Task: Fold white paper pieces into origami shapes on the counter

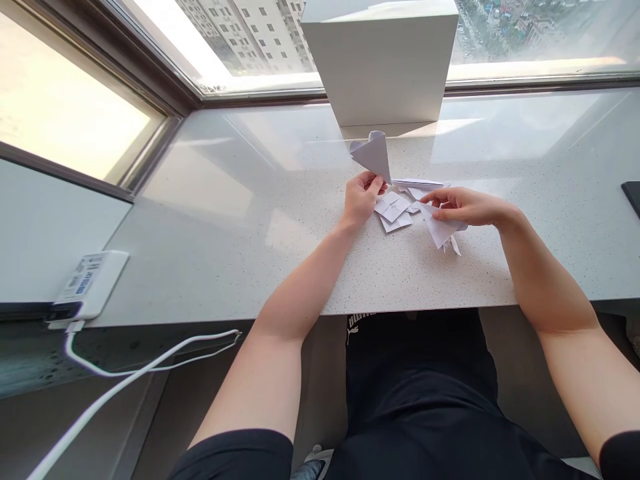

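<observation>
Pinched at its lower corner, a folded paper piece [374, 155] with a pointed, fan-like shape stands up from my left hand [361, 199]. My right hand [465, 205] is closed on a folded paper triangle [439, 228] that points down toward the counter. Between the hands lie square folded papers [393, 208], partly overlapping. Behind them is a long flat folded paper [419, 183]. Small pointed paper bits [453, 245] show beneath the right hand; their shape is partly hidden.
A speckled white counter [240, 267] runs along the windows. At its back stands a large white box [385, 73]. A white power strip [93, 285] with a white cable [150, 367] sits at the left edge. Part of a dark object [633, 197] shows at the far right.
</observation>
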{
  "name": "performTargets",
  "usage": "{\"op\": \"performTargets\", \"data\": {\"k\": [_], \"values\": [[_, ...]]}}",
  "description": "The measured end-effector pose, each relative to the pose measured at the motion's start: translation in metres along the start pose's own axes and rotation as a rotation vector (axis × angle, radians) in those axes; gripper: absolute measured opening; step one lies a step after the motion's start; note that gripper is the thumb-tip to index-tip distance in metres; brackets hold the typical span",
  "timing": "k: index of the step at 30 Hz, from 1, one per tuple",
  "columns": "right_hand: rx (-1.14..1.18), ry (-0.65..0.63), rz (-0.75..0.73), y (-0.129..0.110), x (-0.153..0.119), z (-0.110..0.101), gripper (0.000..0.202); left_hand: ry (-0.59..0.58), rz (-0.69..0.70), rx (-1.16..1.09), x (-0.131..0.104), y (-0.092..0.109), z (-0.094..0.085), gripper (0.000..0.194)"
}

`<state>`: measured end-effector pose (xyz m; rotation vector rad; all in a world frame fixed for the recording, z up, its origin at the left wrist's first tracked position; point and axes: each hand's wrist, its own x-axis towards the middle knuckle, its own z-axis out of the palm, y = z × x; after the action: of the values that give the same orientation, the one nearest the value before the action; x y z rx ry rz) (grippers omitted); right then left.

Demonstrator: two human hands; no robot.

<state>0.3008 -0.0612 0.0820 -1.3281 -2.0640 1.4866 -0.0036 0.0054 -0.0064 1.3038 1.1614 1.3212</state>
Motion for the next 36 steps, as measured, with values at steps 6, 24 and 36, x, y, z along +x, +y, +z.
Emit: {"op": "performTargets", "data": {"k": [6, 24, 36], "values": [[0.249, 0.248, -0.16, 0.009, 0.014, 0.003, 0.034, -0.051, 0.008, -0.002, -0.007, 0.008, 0.004, 0.014], [0.485, 0.468, -0.296, 0.012, 0.033, 0.021, 0.07, -0.164, -0.01, -0.004, -0.028, 0.022, 0.019, 0.025], [0.296, 0.683, -0.194, 0.014, 0.047, 0.055, 0.07, -0.242, 0.048, -0.025, -0.036, 0.024, 0.028, 0.031]]}}
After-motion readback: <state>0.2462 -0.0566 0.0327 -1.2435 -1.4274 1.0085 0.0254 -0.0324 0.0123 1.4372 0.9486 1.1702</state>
